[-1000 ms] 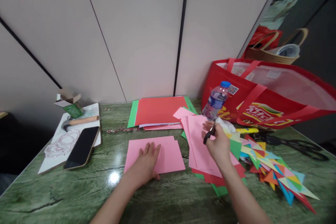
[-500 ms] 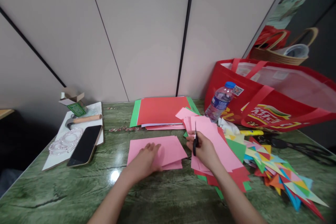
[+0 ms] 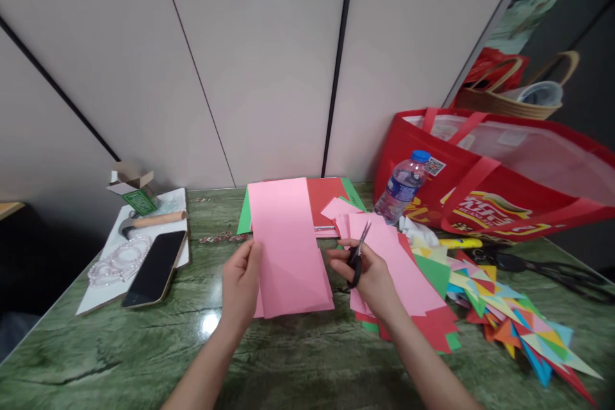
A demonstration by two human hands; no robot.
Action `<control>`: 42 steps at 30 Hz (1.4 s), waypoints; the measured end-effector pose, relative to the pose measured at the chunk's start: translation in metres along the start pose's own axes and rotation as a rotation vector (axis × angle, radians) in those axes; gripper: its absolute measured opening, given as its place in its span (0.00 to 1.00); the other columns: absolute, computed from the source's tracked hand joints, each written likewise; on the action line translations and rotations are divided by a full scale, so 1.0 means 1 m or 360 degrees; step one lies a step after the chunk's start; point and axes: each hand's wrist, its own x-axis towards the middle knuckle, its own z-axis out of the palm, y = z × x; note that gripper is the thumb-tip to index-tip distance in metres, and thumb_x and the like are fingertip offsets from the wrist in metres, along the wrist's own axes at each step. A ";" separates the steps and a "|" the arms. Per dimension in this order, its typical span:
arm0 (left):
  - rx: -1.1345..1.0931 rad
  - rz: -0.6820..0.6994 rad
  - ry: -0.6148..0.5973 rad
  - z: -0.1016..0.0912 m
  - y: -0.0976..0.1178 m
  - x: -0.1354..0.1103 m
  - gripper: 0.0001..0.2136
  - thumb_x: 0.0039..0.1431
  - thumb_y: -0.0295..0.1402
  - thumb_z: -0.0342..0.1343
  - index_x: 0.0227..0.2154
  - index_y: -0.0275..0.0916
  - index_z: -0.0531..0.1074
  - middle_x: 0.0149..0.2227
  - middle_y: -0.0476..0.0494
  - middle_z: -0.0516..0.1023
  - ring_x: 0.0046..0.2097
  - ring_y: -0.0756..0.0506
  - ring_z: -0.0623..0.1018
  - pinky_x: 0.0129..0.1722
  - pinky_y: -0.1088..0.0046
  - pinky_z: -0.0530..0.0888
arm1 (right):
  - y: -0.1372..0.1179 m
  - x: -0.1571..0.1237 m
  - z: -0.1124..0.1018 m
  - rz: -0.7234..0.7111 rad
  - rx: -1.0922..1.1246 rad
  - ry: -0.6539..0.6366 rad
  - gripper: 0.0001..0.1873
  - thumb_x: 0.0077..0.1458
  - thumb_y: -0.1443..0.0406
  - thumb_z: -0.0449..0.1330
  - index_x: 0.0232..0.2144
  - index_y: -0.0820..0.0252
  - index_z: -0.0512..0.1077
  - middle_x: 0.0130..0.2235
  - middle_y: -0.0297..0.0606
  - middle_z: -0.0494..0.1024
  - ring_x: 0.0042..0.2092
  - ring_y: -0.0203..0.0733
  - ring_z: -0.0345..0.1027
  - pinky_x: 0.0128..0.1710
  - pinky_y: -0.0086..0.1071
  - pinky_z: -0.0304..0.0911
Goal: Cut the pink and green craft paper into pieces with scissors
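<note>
My left hand pinches the left edge of a pink paper sheet, thumb on the face toward me. The sheet is raised, its long side pointing away from me, and it covers part of the red and green paper stack at the back. Other pink paper shows beneath it on the table. Black-handled scissors are in my right hand, blades pointing up and away. That hand is beside a fanned pile of cut pink strips lying over red and green paper.
At right stand a red shopping bag and a water bottle, with folded coloured paper pieces and larger black scissors nearby. On the left lie a phone, a hammer, beads and a small green box.
My left hand has taken hold of a pink sheet, lifted it and turned it lengthwise. The scissors in my right hand have tilted to the right.
</note>
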 end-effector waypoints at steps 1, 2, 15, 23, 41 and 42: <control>-0.0105 -0.0067 0.0017 0.001 -0.003 0.001 0.13 0.54 0.42 0.51 0.29 0.38 0.73 0.23 0.52 0.68 0.25 0.51 0.63 0.23 0.79 0.60 | -0.001 -0.001 0.001 0.0009 0.0028 -0.0009 0.22 0.37 0.62 0.68 0.36 0.58 0.65 0.31 0.39 0.79 0.33 0.43 0.73 0.36 0.37 0.66; -0.0192 -0.0122 0.0028 0.002 -0.005 0.001 0.13 0.54 0.42 0.52 0.29 0.38 0.73 0.23 0.52 0.67 0.24 0.52 0.62 0.23 0.79 0.59 | -0.002 -0.002 0.003 0.0021 0.0053 -0.0021 0.22 0.37 0.62 0.68 0.35 0.58 0.65 0.30 0.38 0.79 0.31 0.41 0.72 0.35 0.36 0.66; -0.0892 -0.0422 -0.0286 0.019 -0.009 -0.007 0.14 0.51 0.39 0.58 0.39 0.39 0.75 0.32 0.47 0.78 0.34 0.48 0.73 0.35 0.75 0.68 | 0.002 -0.006 0.011 -0.0063 0.0021 0.0049 0.22 0.33 0.62 0.70 0.31 0.59 0.66 0.21 0.28 0.72 0.22 0.35 0.64 0.22 0.28 0.60; -0.1393 -0.0813 -0.0887 0.014 -0.003 -0.011 0.18 0.57 0.42 0.49 0.44 0.37 0.73 0.43 0.39 0.78 0.45 0.41 0.75 0.44 0.66 0.69 | 0.002 -0.006 0.009 -0.0051 -0.0045 0.0110 0.20 0.34 0.64 0.69 0.30 0.61 0.66 0.20 0.29 0.72 0.22 0.33 0.63 0.22 0.27 0.58; -0.0849 -0.0454 -0.1111 0.023 -0.011 -0.020 0.28 0.36 0.34 0.67 0.45 0.38 0.68 0.44 0.38 0.74 0.45 0.38 0.73 0.42 0.65 0.69 | 0.007 -0.013 0.016 -0.0022 -0.0161 -0.0021 0.16 0.34 0.63 0.69 0.27 0.61 0.69 0.20 0.31 0.74 0.23 0.36 0.67 0.24 0.28 0.61; -0.0803 -0.0465 -0.1089 0.024 -0.012 -0.020 0.27 0.37 0.34 0.67 0.44 0.37 0.68 0.43 0.38 0.75 0.43 0.39 0.73 0.41 0.66 0.69 | 0.008 -0.013 0.017 -0.0034 -0.0189 -0.0019 0.16 0.34 0.62 0.69 0.27 0.60 0.69 0.20 0.32 0.74 0.24 0.37 0.68 0.25 0.29 0.62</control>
